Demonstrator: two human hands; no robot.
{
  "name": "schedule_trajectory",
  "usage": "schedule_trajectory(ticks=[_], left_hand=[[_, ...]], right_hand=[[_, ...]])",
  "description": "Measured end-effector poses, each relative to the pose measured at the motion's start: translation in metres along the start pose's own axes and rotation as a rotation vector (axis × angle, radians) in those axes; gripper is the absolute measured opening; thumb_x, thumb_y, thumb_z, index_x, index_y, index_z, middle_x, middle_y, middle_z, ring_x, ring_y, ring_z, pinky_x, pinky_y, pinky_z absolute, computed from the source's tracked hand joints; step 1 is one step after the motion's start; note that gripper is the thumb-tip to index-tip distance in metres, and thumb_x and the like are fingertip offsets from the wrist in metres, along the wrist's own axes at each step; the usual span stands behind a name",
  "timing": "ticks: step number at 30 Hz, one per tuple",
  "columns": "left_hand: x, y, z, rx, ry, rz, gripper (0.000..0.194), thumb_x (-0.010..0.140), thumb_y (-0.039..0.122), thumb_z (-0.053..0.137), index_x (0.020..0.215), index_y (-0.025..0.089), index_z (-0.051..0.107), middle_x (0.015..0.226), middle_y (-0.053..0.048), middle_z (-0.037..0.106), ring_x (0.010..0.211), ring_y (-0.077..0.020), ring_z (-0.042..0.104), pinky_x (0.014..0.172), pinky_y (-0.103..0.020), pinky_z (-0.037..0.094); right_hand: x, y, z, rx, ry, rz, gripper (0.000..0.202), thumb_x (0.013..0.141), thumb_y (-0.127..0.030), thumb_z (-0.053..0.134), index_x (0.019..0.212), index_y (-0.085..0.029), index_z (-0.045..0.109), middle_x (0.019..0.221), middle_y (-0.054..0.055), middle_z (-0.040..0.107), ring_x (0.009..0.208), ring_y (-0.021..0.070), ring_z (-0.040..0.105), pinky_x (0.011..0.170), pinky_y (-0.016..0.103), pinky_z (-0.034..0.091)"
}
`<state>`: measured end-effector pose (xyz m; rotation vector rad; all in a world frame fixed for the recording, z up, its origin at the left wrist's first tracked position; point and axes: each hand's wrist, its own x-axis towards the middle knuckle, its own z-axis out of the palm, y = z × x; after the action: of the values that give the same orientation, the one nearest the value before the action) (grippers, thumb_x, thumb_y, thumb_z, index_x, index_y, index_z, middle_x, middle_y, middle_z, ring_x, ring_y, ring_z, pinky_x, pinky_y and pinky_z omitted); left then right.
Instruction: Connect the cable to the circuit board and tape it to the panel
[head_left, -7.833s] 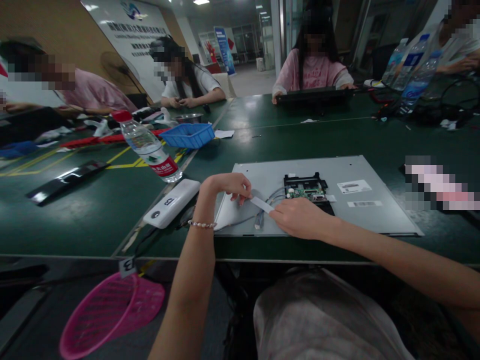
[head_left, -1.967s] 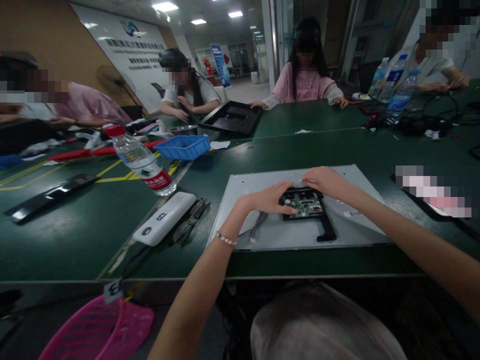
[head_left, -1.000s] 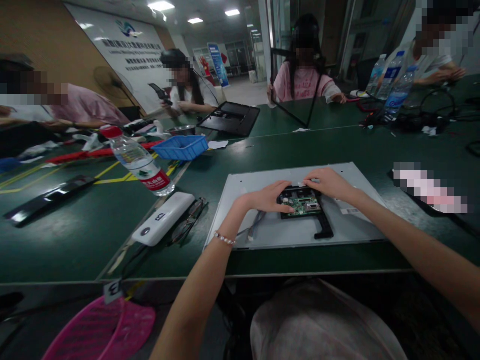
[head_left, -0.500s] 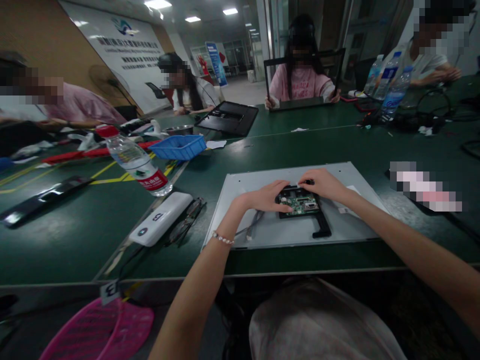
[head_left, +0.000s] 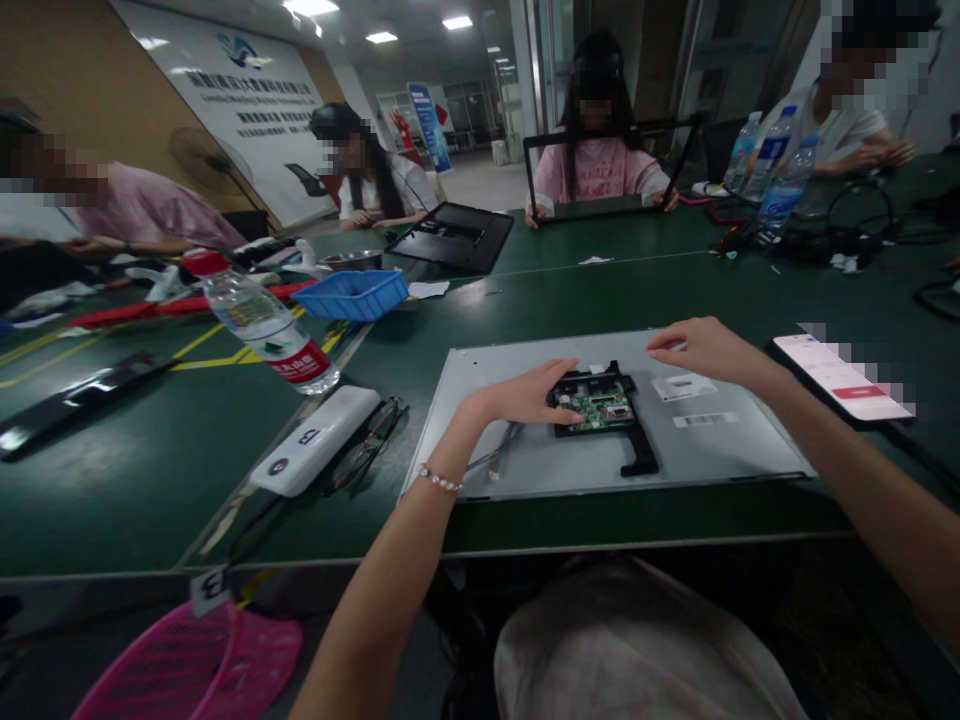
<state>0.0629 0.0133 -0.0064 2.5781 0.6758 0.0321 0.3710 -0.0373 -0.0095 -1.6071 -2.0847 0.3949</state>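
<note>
Panel: gray metal sheet (head_left: 480, 375), flat along the table's near edge. Bracket set on it, board inside and uncovered. Final seating of the board not confirmable.
Room: indoor, ceiling lights on; sign (head_left: 251, 100) on the brown wall at left. Co-workers round the table; the person (head_left: 592, 170) at the far edge holds a black frame (head_left: 615, 211) upright.
Table: dark green surface (head_left: 465, 310). Black cover (head_left: 450, 235) near the far edge; blue tray (head_left: 352, 298) and tilted bottle (head_left: 262, 330) left of the panel; power bank (head_left: 319, 440) and glasses (head_left: 367, 445) beside its left edge; phone (head_left: 840, 380) near its right edge.
Left hand: (head_left: 525, 395) over the bracket's left side, thumb spread away from the fingers and resting at the board; fingers together.
Right hand: (head_left: 701, 350) near the panel's far edge, right of the bracket. Fingers bent, close together; cannot tell if they pinch anything.
Bracket: black (head_left: 640, 455), mid-panel, one arm toward the near edge.
Board: green circuit board (head_left: 600, 408).
Cables: thin gray (head_left: 510, 437), left of bracket; far connections hidden.
</note>
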Motion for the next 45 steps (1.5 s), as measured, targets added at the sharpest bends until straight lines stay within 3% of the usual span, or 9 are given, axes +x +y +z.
schedule_trajectory(ticks=[5, 11, 15, 19, 25, 31, 36, 41, 45], left_hand=[[-0.001, 0.002, -0.001, 0.003, -0.005, -0.014, 0.092, 0.079, 0.059, 0.059, 0.148, 0.016, 0.016, 0.152, -0.016, 0.023, 0.139, -0.0288, 0.027, 0.113, -0.039, 0.024], [0.000, 0.005, -0.004, 0.010, 0.027, 0.000, 0.093, 0.079, 0.054, 0.061, 0.149, 0.018, 0.010, 0.155, -0.014, 0.017, 0.138, -0.0277, 0.028, 0.113, -0.039, 0.025], [0.001, 0.005, -0.002, 0.058, 0.037, 0.009, 0.090, 0.081, 0.054, 0.060, 0.149, 0.020, 0.012, 0.155, -0.014, 0.014, 0.141, -0.0289, 0.020, 0.114, -0.042, 0.021], [0.004, 0.016, -0.001, 0.133, 0.123, 0.053, 0.083, 0.082, 0.057, 0.058, 0.147, 0.022, 0.019, 0.155, -0.014, 0.014, 0.143, -0.0307, 0.013, 0.115, -0.046, 0.018], [0.011, 0.037, 0.000, 0.127, 0.221, 0.163, 0.058, 0.092, 0.047, 0.048, 0.142, 0.022, 0.033, 0.150, -0.012, 0.027, 0.139, -0.0242, 0.025, 0.114, -0.039, 0.023], [0.016, 0.039, 0.005, 0.094, 0.186, 0.196, 0.048, 0.093, 0.043, 0.046, 0.136, 0.020, 0.042, 0.143, -0.012, 0.040, 0.133, -0.0244, 0.036, 0.112, -0.039, 0.028], [0.017, 0.041, 0.007, 0.075, 0.179, 0.221, 0.045, 0.094, 0.040, 0.047, 0.133, 0.019, 0.045, 0.139, -0.012, 0.044, 0.130, -0.0245, 0.039, 0.110, -0.040, 0.031], [0.018, 0.041, 0.013, 0.073, 0.166, 0.284, 0.040, 0.092, 0.035, 0.051, 0.128, 0.019, 0.051, 0.135, -0.011, 0.048, 0.127, -0.0234, 0.042, 0.108, -0.039, 0.033], [0.019, 0.038, 0.017, 0.090, 0.139, 0.294, 0.039, 0.090, 0.033, 0.055, 0.126, 0.018, 0.053, 0.133, -0.012, 0.050, 0.126, -0.0232, 0.045, 0.108, -0.039, 0.034]], right_hand=[[-0.023, 0.026, 0.000, 0.062, -0.080, 0.093, 0.029, 0.077, -0.036, 0.063, 0.101, -0.022, 0.072, 0.096, 0.006, 0.073, 0.086, 0.0226, 0.068, 0.080, 0.037, 0.054], [-0.022, 0.015, 0.014, 0.058, -0.145, 0.074, 0.022, 0.074, -0.027, 0.065, 0.093, -0.020, 0.072, 0.099, 0.007, 0.071, 0.082, 0.0212, 0.068, 0.073, 0.033, 0.054], [-0.019, 0.016, 0.019, 0.064, -0.141, 0.046, 0.014, 0.075, -0.025, 0.062, 0.085, -0.020, 0.070, 0.092, 0.005, 0.071, 0.079, 0.0200, 0.067, 0.072, 0.032, 0.053], [-0.021, 0.015, 0.018, 0.099, -0.129, 0.036, 0.010, 0.076, -0.022, 0.058, 0.080, -0.020, 0.067, 0.085, 0.004, 0.070, 0.080, 0.0195, 0.066, 0.071, 0.031, 0.051], [-0.022, -0.003, 0.019, 0.281, -0.085, -0.022, 0.011, 0.074, -0.019, 0.054, 0.079, -0.020, 0.064, 0.086, 0.003, 0.068, 0.083, 0.0183, 0.064, 0.076, 0.030, 0.052], [-0.023, -0.018, 0.022, 0.353, -0.028, -0.036, 0.009, 0.073, -0.019, 0.052, 0.071, -0.020, 0.062, 0.092, 0.005, 0.070, 0.084, 0.0189, 0.065, 0.075, 0.030, 0.052], [-0.023, -0.018, 0.020, 0.305, -0.055, 0.015, 0.012, 0.074, -0.018, 0.051, 0.079, -0.019, 0.062, 0.075, 0.002, 0.070, 0.068, 0.0167, 0.065, 0.064, 0.026, 0.050], [-0.024, -0.016, 0.023, 0.159, -0.081, -0.042, 0.018, 0.077, -0.020, 0.055, 0.088, -0.021, 0.069, 0.091, 0.004, 0.071, 0.077, 0.0180, 0.066, 0.070, 0.028, 0.051], [-0.024, -0.009, 0.024, 0.188, -0.077, 0.003, 0.033, 0.076, -0.021, 0.059, 0.108, -0.022, 0.067, 0.109, 0.006, 0.068, 0.081, 0.0187, 0.067, 0.073, 0.030, 0.053]])
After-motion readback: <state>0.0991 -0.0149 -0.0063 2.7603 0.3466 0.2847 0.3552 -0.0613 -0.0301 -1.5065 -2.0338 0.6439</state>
